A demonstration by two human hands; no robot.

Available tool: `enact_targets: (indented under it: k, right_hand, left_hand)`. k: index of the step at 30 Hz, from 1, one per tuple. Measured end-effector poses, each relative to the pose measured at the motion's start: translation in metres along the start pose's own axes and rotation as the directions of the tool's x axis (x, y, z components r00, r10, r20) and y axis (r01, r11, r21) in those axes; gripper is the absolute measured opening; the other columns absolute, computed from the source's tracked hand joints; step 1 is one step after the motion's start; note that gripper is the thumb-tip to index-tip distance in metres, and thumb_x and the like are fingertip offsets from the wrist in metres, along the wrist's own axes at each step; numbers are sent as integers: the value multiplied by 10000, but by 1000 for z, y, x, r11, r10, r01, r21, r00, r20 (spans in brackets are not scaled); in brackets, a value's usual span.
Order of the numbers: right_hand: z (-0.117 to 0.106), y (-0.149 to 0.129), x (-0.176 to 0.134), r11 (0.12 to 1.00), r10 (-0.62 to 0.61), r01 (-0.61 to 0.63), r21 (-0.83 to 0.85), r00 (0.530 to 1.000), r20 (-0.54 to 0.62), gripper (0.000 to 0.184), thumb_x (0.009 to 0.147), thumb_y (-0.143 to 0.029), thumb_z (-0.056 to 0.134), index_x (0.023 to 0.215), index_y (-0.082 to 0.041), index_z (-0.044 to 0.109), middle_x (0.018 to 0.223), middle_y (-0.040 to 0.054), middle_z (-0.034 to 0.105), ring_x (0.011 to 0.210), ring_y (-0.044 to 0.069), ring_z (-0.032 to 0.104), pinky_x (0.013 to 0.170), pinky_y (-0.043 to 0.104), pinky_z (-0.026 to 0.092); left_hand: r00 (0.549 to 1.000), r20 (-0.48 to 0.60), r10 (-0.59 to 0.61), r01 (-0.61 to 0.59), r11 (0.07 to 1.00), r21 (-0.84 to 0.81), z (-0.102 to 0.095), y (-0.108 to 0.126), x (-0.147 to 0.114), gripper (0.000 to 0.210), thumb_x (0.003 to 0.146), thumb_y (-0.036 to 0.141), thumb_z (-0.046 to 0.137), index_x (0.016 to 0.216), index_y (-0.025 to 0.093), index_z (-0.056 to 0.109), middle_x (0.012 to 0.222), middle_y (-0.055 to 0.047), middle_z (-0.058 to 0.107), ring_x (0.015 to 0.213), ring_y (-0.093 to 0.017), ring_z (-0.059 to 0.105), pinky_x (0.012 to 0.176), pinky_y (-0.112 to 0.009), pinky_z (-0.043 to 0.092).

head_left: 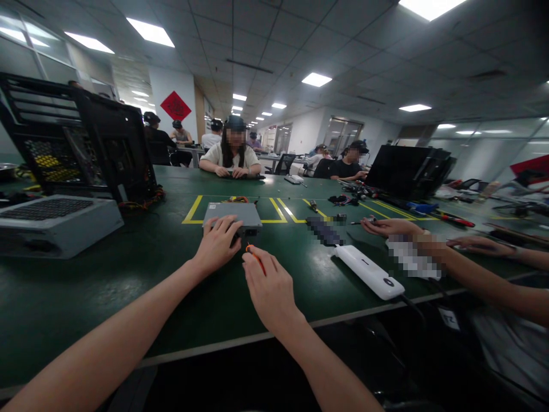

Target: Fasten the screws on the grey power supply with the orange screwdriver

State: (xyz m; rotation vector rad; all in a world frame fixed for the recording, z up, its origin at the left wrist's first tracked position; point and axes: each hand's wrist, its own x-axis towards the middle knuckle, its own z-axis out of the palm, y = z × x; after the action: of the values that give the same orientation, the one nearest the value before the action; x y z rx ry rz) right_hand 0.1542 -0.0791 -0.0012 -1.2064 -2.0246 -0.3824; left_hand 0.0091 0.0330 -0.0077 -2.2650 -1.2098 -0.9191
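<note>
While you sit at the big green table [86, 297], the largest thing by you is the black computer case [86, 137] standing far off on the left, with a flat grey box [55, 223] lying just in front of it. Smaller than those is the grey power box [234, 216], and that is the one your hands are busy with. It lies straight ahead of you, a little to the left of the middle, inside the yellow lines [193, 209] on the table. Its long side runs from left to right, across your view, and its near edge faces you. Your left hand [218, 243] is on it, fingers spread flat over the near top edge, pressing it down and not gripping anything. Your right hand [269, 289] is just near of the box and a bit to the right, closed around a small orange-handled screwdriver [256, 256]. The tool points away from you toward the box's near right corner, and its tip is hidden, so you cannot tell if it touches. Your left hand is the nearer one to the box. On the right lies a white power bank [369, 272], and past it another person's hand [388, 226] rests on the table, well apart from yours.
</note>
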Motion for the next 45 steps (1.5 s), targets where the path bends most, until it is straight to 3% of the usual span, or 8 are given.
enact_targets:
  k: [4,8,14,19,25,33,39,45]
  right_hand:
    - [-7,2,5,999,52,-52,-14,999,17,242,898,-221,369,1046,-193,559,1080,120,565,926,223,548,787,364,463]
    - [-10,2,1,994,-75,76,-84,997,19,295,869,-124,363,1123,-157,509,1186,139,495,1083,231,477,877,348,433]
    - [-6,12,0,979,-55,48,-200,998,-29,199,904,-256,388,1010,-197,545,992,71,596,756,143,571,651,245,461]
    - [-10,6,-3,954,-107,109,-281,994,20,272,822,-137,458,1087,-165,513,1114,129,546,881,202,550,715,306,475]
    - [1,5,-7,954,-199,178,-242,978,-68,170,890,-202,410,1003,-190,537,1195,90,546,715,118,583,620,241,455]
    - [-3,-6,-5,977,-157,161,-140,987,42,261,834,-128,427,1083,-125,504,1213,162,487,956,209,551,767,335,454]
    - [1,2,-1,959,-183,152,-239,977,-114,165,891,-232,427,999,-206,548,1068,89,583,690,130,558,603,267,404]
    - [-8,-8,-3,968,-96,105,-226,994,52,269,814,-138,479,1079,-173,510,1160,144,508,855,206,551,690,314,444]
  left_hand:
    - [1000,14,12,-11,999,-48,-2,1,2,347,798,228,436,1137,191,501,1244,-95,512,1162,-233,443,1004,-417,252]
    - [999,38,-15,17,998,-63,-4,-1,2,333,798,234,429,1121,198,502,1219,-78,532,1126,-236,468,944,-401,307]
    - [1000,19,-1,2,997,-72,-2,-3,-1,331,803,232,427,1127,204,489,1223,-71,528,1136,-226,459,941,-399,296]
    - [1000,-4,-25,25,998,-57,-1,0,-2,331,786,233,459,1114,205,492,1207,-71,535,1109,-238,471,925,-406,304]
    - [999,-13,-40,39,997,-64,0,2,-1,330,780,228,472,1108,194,495,1194,-82,540,1109,-245,467,920,-413,305]
    - [999,-19,-42,41,998,-47,3,0,-2,326,783,226,475,1107,192,492,1196,-85,537,1102,-249,469,930,-413,295]
    - [999,-24,-44,43,998,-42,3,1,-2,348,767,221,486,1113,189,487,1190,-91,538,1103,-253,467,931,-413,299]
    - [998,-31,-48,46,998,-44,3,2,-2,346,762,221,490,1107,194,495,1189,-94,543,1094,-257,475,923,-419,303]
